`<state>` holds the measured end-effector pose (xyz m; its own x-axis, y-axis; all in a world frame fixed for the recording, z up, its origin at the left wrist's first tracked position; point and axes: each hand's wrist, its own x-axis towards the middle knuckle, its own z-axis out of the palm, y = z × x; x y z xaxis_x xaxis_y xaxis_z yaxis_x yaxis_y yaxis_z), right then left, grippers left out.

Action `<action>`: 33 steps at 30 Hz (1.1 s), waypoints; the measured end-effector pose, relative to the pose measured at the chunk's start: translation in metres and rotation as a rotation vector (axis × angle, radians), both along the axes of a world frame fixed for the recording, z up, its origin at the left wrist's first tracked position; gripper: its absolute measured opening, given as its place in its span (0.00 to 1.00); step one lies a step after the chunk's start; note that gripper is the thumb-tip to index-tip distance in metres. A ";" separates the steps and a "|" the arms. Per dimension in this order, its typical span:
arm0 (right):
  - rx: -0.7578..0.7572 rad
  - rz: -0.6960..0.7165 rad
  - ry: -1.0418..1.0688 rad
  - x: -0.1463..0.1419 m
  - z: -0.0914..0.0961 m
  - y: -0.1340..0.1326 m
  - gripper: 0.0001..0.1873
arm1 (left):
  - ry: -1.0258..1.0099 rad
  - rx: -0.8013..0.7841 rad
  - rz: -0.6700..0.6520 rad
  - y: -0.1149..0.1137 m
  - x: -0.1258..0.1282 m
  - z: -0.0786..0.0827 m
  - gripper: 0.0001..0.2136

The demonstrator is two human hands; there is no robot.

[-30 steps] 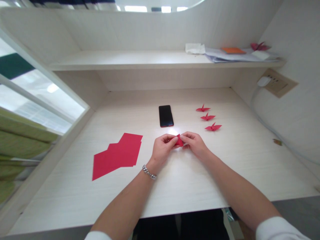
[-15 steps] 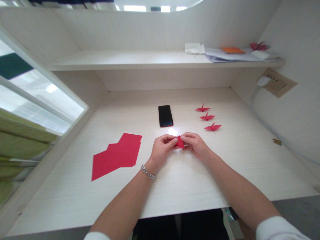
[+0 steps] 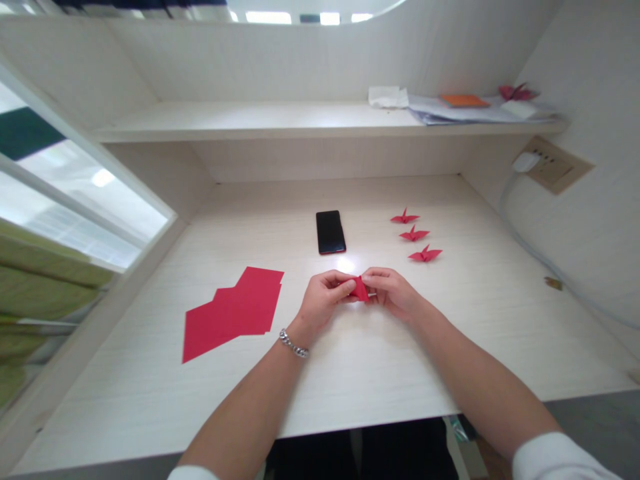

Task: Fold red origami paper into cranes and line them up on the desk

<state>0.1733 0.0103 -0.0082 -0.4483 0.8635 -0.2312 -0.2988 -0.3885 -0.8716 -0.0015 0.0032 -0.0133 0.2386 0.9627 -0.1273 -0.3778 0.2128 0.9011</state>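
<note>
- Left hand and right hand met at frame centre, both pinching the small folded red paper.
- Three red cranes sat upper right.

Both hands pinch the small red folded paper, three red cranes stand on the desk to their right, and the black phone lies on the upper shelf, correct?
No: the head view shows the black phone lying on the desk, beyond the folded paper, not on the upper shelf. The rest holds: left hand and right hand pinch that paper, three cranes to their right.
</note>
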 end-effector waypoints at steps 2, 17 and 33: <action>-0.007 0.012 0.013 0.000 0.001 0.000 0.08 | -0.010 0.000 -0.017 0.000 -0.001 0.000 0.11; 0.585 -0.243 -0.550 -0.007 -0.006 -0.004 0.13 | 0.154 0.042 0.018 0.006 -0.003 -0.009 0.15; 0.680 -0.237 -0.604 -0.010 0.002 -0.008 0.06 | 0.279 0.141 -0.016 0.006 -0.001 -0.009 0.14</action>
<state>0.1629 0.0024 -0.0064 -0.2119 0.9521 0.2205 0.2719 0.2742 -0.9224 -0.0026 0.0095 -0.0219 0.2288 0.9719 -0.0556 -0.1098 0.0825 0.9905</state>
